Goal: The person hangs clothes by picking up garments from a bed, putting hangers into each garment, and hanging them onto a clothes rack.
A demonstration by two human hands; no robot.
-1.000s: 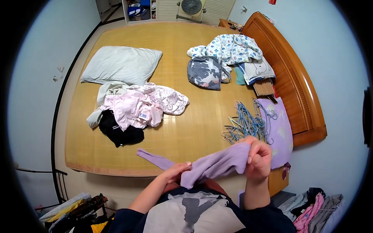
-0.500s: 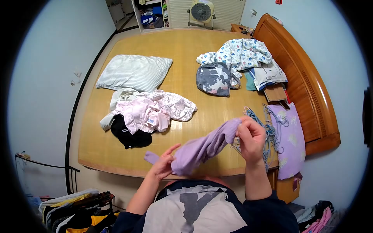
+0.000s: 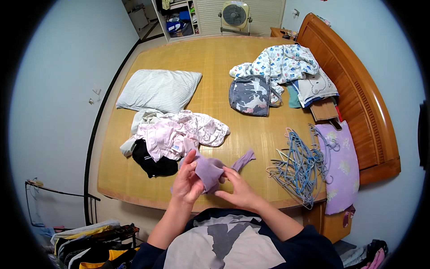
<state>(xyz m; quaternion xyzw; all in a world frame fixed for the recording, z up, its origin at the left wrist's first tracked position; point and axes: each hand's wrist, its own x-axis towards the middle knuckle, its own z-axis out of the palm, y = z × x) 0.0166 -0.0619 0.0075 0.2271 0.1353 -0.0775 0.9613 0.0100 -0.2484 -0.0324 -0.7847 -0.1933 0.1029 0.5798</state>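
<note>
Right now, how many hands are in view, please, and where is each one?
2. The left hand is at the left side of the lilac garment; the right hand is at its right side, fingertips against it. No other hand shows.

Purple garment (image 3: pixel 208 174) — btwn L hand (image 3: pixel 187 183) & R hand (image 3: pixel 241 193), nr bed (image 3: pixel 215 89)

home, bedroom | bed (image 3: pixel 215 130) | carved wooden headboard (image 3: pixel 354 85) | striped pillow (image 3: pixel 159 89) | standing fan (image 3: pixel 234 16)
</note>
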